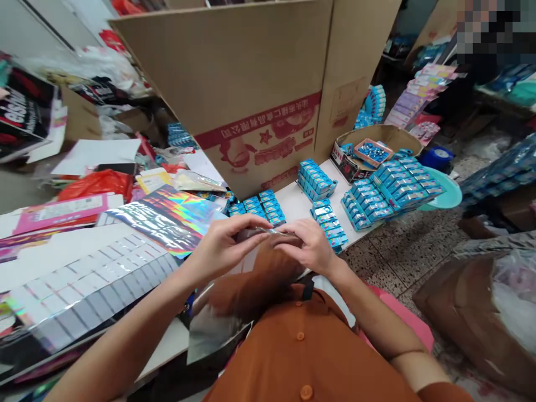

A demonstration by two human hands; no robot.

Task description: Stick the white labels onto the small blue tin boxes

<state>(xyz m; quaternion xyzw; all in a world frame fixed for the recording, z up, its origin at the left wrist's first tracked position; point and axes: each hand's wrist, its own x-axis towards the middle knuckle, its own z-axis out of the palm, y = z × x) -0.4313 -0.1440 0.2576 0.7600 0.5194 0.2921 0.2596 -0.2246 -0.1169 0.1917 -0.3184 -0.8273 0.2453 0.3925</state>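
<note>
A clear, shiny plastic bag (247, 285) hangs in front of my brown shirt, its upper edge bunched between my hands. My left hand (224, 243) pinches that edge between thumb and fingers. From the other side my right hand (310, 243) grips the same edge, its fingertips close to those of the left. Whether the bag's mouth is open I cannot tell. Just beyond my hands, small blue packs stand in rows (329, 220) on the white table (291, 201). To the left lies a shiny holographic sheet (167, 218).
A tall cardboard box (251, 72) stands behind the table. More blue packs (389, 190) are stacked at right, near a low carton (352, 167) with a pink tray (374, 152). White boxed rows (96, 273) lie at left. A brown sack (456, 301) sits on the floor.
</note>
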